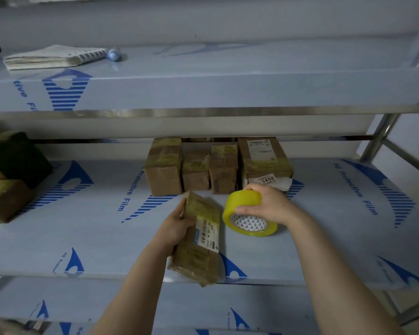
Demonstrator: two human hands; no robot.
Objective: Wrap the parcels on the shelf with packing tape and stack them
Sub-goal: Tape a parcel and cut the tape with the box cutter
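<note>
A flat brown parcel, already glossy with tape, is gripped by the left hand at the front of the middle shelf, while the yellow tape roll beside it is clasped by the right hand. A row of taped parcels is seen standing behind, unstacked; more parcels are piled at far left. Stacking is judged to be largely outstanding.
</note>
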